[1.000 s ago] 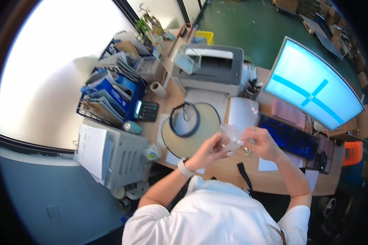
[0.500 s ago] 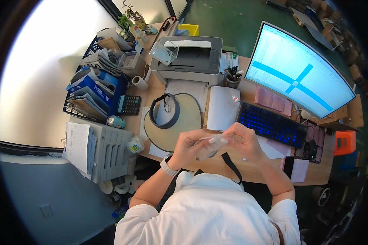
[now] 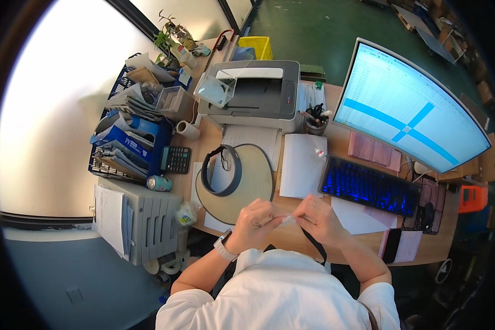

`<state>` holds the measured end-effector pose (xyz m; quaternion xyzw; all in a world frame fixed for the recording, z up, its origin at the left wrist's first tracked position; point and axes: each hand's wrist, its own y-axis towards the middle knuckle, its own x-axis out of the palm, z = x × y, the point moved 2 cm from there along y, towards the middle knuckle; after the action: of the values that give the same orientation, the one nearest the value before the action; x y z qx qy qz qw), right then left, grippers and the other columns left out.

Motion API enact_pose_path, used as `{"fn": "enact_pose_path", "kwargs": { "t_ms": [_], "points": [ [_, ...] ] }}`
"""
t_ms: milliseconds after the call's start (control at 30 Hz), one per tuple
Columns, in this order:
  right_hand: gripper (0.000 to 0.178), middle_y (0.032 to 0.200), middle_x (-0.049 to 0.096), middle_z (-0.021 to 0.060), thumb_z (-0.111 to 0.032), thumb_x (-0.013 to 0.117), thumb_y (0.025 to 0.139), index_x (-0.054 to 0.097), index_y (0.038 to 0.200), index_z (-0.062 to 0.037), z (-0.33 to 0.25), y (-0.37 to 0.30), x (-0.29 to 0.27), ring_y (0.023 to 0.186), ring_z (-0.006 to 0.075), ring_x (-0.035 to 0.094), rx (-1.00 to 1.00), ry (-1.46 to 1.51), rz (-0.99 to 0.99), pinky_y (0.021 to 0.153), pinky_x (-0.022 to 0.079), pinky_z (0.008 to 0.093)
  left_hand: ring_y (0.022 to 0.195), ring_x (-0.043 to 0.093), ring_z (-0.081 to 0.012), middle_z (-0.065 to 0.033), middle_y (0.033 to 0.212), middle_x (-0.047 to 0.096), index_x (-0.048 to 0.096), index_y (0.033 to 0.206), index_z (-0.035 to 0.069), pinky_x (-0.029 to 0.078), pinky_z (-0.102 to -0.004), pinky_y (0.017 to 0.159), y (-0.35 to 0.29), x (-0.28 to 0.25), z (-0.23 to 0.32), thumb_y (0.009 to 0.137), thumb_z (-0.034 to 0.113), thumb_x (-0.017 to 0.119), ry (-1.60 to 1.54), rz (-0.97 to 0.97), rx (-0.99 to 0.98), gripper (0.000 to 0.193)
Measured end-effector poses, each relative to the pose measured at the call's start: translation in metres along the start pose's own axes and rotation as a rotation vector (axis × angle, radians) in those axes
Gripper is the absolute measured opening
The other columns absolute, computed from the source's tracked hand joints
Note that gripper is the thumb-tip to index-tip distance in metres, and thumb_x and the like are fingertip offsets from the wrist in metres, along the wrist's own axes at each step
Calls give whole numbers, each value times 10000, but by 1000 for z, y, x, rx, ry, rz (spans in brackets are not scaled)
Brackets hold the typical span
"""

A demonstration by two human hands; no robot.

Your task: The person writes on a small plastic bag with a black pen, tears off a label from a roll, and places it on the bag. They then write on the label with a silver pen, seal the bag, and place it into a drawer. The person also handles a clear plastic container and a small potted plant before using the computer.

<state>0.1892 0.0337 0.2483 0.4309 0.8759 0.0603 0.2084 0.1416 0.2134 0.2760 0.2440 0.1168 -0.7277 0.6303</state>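
Observation:
Above the desk's front edge, a small translucent plastic bag point(image 3: 287, 220) is stretched between my two hands. My left hand point(image 3: 253, 224), with a pale-banded watch on its wrist, pinches one end of it, fingers curled in. On the other side my right hand point(image 3: 320, 221) pinches the bag between thumb and fingers. Most of the bag is hidden by the fingers, and I cannot tell what is inside. A wide-brimmed sun visor point(image 3: 253, 181) lies on the desk just beyond my left hand. Beyond my right hand is a backlit keyboard point(image 3: 368, 186).
A printer point(image 3: 253, 99) stands at the back with a clear box on top. The monitor point(image 3: 410, 115) is at right, a phone point(image 3: 391, 245) at the near right edge. Left are file trays point(image 3: 162, 135), a calculator point(image 3: 175, 159), a can point(image 3: 159, 183) and grey drawers point(image 3: 154, 223).
The bag hung wider between my hands before; now only a small piece shows. Both hands sit lower in the picture, and the whole desk view has shifted slightly downward.

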Motion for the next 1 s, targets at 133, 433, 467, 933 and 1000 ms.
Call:
{"fn": "enact_pose_path", "kwargs": {
  "t_ms": [133,433,467,933,1000],
  "points": [
    [84,688,535,49,-39,664,747,586,776,-46,5,-2,-9,733,210,504,29,-10,-98,620,426,330,613,482,-173,-12,647,540,588,699,65,334,-280,633,8,1,-9,710,27,708,9,-127,33,126],
    [182,614,496,60,-111,706,752,564,664,-37,20,13,-22,603,203,482,244,12,-92,545,393,325,560,432,-98,-2,601,525,562,646,61,347,-250,577,17,-19,-57,730,117,749,-431,-88,-373,213],
    [196,607,487,63,-116,708,754,561,655,-32,25,17,-25,582,201,479,279,24,-50,536,388,325,581,446,-94,-3,609,534,572,660,54,364,-246,576,21,-31,-73,738,104,741,-534,51,-418,192],
    [97,702,609,62,-128,491,935,518,928,-35,54,269,-2,606,91,545,203,352,209,576,440,223,1353,115,-395,-178,1415,153,159,1431,179,152,-540,1091,188,-122,-204,538,222,836,781,769,-117,1122],
    [116,740,625,73,-138,490,936,521,957,-29,64,296,16,651,98,560,233,421,179,618,458,231,1312,198,-402,-177,1344,229,216,1401,147,262,-501,1058,188,-121,-209,549,125,785,796,821,-28,1025]
  ]
}}
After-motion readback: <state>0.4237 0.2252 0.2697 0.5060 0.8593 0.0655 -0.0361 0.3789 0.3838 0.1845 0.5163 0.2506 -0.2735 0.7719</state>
